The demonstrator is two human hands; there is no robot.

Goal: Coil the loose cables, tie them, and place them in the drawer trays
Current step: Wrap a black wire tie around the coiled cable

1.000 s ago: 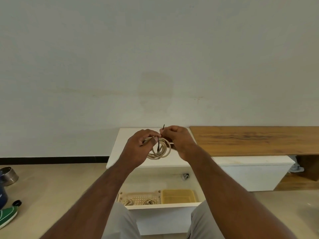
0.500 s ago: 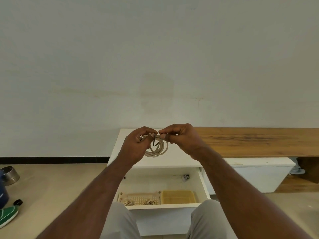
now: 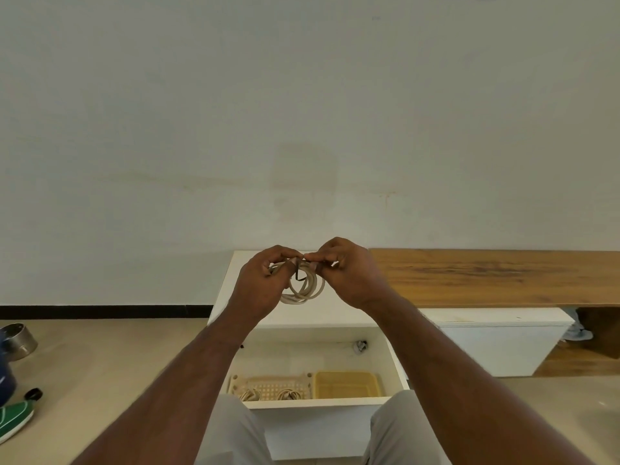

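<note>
Since a second ago my black tie [image 3: 299, 274] has bent over. Left hand [image 3: 260, 285] and right hand [image 3: 347, 273] pinch the coiled cable [image 3: 303, 287], 12 o'clock above the drawer [image 3: 397, 364]. I judge tying underway; next, twist tight.

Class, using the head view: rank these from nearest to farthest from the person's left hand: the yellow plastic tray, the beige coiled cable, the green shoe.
1. Beige coiled cable: held in the left hand.
2. Yellow plastic tray: in the open drawer, below right.
3. Green shoe: on the floor, far left.
</note>
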